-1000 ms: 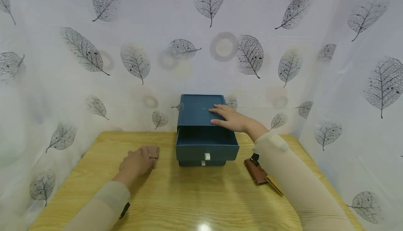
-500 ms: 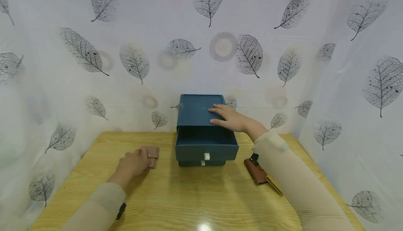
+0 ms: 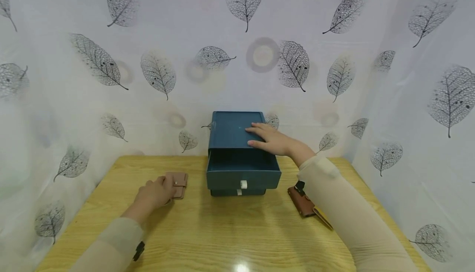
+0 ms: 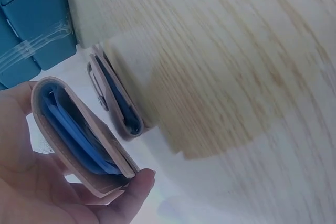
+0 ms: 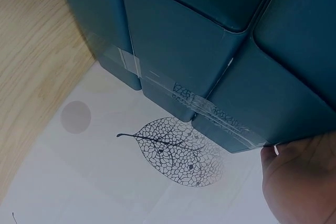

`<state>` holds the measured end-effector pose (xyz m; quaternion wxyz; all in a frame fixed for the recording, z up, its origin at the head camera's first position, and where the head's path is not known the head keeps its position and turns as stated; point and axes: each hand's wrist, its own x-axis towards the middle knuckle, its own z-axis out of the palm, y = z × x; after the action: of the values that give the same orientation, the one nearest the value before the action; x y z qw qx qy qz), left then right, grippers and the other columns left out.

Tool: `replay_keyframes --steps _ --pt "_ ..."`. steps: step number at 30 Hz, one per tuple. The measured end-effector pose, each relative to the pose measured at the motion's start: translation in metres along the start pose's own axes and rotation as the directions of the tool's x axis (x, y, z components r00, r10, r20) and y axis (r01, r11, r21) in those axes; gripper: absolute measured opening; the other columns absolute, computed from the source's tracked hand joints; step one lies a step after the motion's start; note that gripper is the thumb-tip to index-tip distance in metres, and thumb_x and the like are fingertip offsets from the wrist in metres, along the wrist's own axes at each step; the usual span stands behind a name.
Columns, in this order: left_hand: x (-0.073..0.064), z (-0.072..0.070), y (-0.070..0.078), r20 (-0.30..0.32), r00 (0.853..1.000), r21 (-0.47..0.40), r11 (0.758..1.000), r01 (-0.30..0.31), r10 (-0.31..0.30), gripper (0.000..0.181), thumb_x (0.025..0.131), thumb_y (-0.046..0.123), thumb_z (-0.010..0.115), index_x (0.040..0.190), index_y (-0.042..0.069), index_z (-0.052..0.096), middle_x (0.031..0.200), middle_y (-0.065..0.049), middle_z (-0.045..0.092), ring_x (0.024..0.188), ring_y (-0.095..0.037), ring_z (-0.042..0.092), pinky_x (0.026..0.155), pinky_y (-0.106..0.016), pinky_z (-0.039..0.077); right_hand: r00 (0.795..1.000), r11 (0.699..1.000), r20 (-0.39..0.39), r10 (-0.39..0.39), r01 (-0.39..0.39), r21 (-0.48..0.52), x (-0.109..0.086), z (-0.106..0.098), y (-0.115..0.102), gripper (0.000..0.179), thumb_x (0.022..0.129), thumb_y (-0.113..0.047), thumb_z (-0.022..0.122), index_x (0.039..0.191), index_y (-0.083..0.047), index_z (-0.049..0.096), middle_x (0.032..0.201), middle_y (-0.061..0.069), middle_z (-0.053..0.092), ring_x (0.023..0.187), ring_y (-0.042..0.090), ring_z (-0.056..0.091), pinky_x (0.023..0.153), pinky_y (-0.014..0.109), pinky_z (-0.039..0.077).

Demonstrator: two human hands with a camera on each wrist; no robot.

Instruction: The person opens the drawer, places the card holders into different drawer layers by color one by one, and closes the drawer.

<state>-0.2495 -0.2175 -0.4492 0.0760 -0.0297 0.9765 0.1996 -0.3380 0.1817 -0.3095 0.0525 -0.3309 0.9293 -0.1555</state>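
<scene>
My left hand is low over the table's left part and grips a beige-pink wallet. In the left wrist view its edges gape, with blue inner leaves showing between thumb and fingers; in the head view the hand mostly covers it. A second beige-pink wallet with a snap strap lies on the table just beyond those fingers. My right hand rests on top of the blue drawer box, fingers spread. The box's upper drawer, with a white pull tab, is drawn out; its visible inside is dark.
A brown wallet and a yellow-edged one lie right of the box, partly under the right sleeve. A leaf-print curtain stands behind the wooden table. Clear tape runs along the box's back side.
My left hand has drawn back to the left and nearer to me, uncovering more of the wallet on the table. The right hand stays on the box.
</scene>
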Motion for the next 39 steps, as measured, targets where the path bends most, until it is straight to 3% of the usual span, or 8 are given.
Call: replay_keyframes --steps 7,15,23,30,35,39 --pt "-0.004 -0.003 0.005 -0.020 1.000 -0.078 0.997 -0.022 0.020 0.087 0.102 0.057 0.005 0.148 -0.008 0.038 0.142 -0.040 0.041 0.127 -0.059 0.036 0.106 -0.071 0.028 1.000 1.000 -0.010 -0.010 0.010 0.007 -0.001 0.000 0.001 0.076 0.100 -0.063 0.042 0.160 -0.018 0.029 0.167 0.013 0.013 0.153 0.035 0.007 0.120 0.062 0.010" --pt "-0.013 -0.012 0.013 -0.076 0.993 0.032 0.996 -0.083 0.085 0.071 0.103 0.045 0.035 0.146 -0.011 0.038 0.136 -0.044 0.043 0.123 -0.061 0.041 0.103 -0.069 0.034 1.000 1.000 -0.005 0.001 -0.001 0.010 -0.002 0.001 0.002 0.070 0.102 -0.057 0.044 0.160 -0.020 0.029 0.167 0.010 0.012 0.153 0.033 0.007 0.121 0.060 0.010" --pt "-0.025 -0.022 0.023 -0.126 0.985 0.040 0.993 -0.114 0.118 0.074 0.106 0.051 0.026 0.147 -0.009 0.040 0.136 -0.044 0.044 0.120 -0.063 0.044 0.102 -0.069 0.036 1.000 1.000 -0.004 -0.003 0.003 0.013 -0.003 0.002 0.002 0.073 0.101 -0.061 0.043 0.160 -0.020 0.028 0.167 0.010 0.012 0.153 0.033 0.006 0.121 0.061 0.010" --pt "-0.033 -0.036 0.029 -0.172 0.971 0.022 0.986 -0.165 0.166 0.074 0.102 0.050 0.040 0.148 -0.009 0.039 0.139 -0.042 0.043 0.124 -0.062 0.042 0.105 -0.070 0.034 1.000 1.000 -0.002 -0.008 0.008 0.025 -0.003 0.001 0.001 0.071 0.102 -0.059 0.043 0.160 -0.020 0.029 0.167 0.010 0.012 0.153 0.033 0.006 0.121 0.061 0.009" --pt "-0.038 -0.045 0.036 -0.196 0.961 0.012 0.981 -0.194 0.192 0.071 0.101 0.046 0.047 0.148 -0.006 0.039 0.141 -0.040 0.043 0.125 -0.060 0.043 0.101 -0.070 0.038 1.000 1.000 -0.006 -0.005 0.005 0.021 -0.002 0.001 0.002 0.070 0.102 -0.059 0.043 0.160 -0.021 0.029 0.167 0.009 0.012 0.154 0.032 0.006 0.121 0.061 0.009" --pt "-0.041 -0.052 0.041 -0.235 0.945 0.018 0.973 -0.230 0.227 0.068 0.099 0.040 0.052 0.148 -0.006 0.040 0.139 -0.039 0.046 0.124 -0.058 0.045 0.099 -0.068 0.041 1.000 1.000 -0.006 -0.003 0.004 0.020 -0.001 0.002 0.002 0.071 0.102 -0.059 0.043 0.160 -0.021 0.029 0.167 0.008 0.012 0.154 0.032 0.006 0.121 0.060 0.009"
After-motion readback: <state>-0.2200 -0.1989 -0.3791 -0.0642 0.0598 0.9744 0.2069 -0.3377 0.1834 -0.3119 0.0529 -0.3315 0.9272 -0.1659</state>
